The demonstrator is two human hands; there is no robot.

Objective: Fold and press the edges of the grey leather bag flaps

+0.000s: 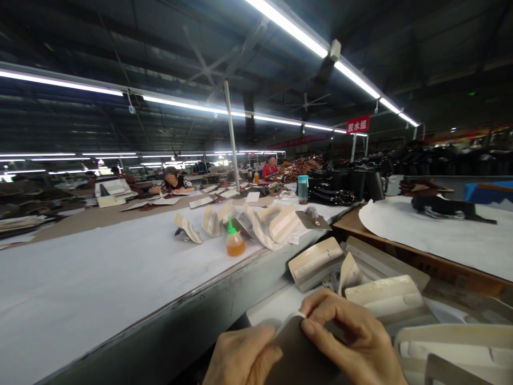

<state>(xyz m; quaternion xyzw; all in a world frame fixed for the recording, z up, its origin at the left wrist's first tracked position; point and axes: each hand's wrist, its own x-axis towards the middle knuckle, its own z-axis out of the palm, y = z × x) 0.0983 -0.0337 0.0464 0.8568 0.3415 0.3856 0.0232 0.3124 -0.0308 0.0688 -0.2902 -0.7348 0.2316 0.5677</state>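
Note:
A dark grey-brown panel (pixel 298 350) with a pale upper edge is between my hands, its lower part cut off by the bottom of the view. My right hand (pixel 355 337) pinches the top corner of the panel between thumb and fingers. At the panel's left edge, my left hand (pixel 242 355) is closed on it with thumb bent; its fingers are slightly blurred. Just beyond my right hand lie several curved cream pieces, one of them a cream panel (pixel 387 294) with a raised strip.
A long white-covered table (pixel 120 283) runs along the left. On it stand a green-tipped glue bottle (pixel 235 245), a blue-lidded bottle (pixel 303 190) and more curved cream pieces (pixel 282 222). To the right is another white-topped table (pixel 433 230). Two people (pixel 172 182) sit farther back.

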